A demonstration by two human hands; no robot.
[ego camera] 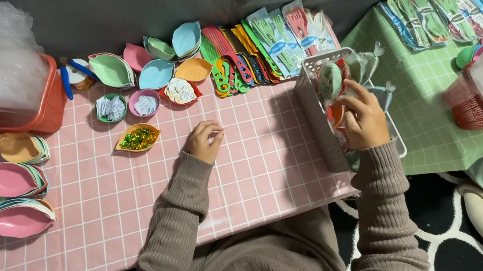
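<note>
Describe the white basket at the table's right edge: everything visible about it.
The white basket looks like plastic, rectangular, with slotted, perforated walls. It sits upright at the right end of the pink checked table, partly overhanging toward the green one. It holds clear-wrapped bundles with knotted tops. The right hand reaches inside onto a wrapped bundle; the left hand rests apart on the table.

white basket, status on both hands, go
Right hand inside white basket, on wrapped packets. Left hand curled, resting on pink table. Nothing blocking.
</note>
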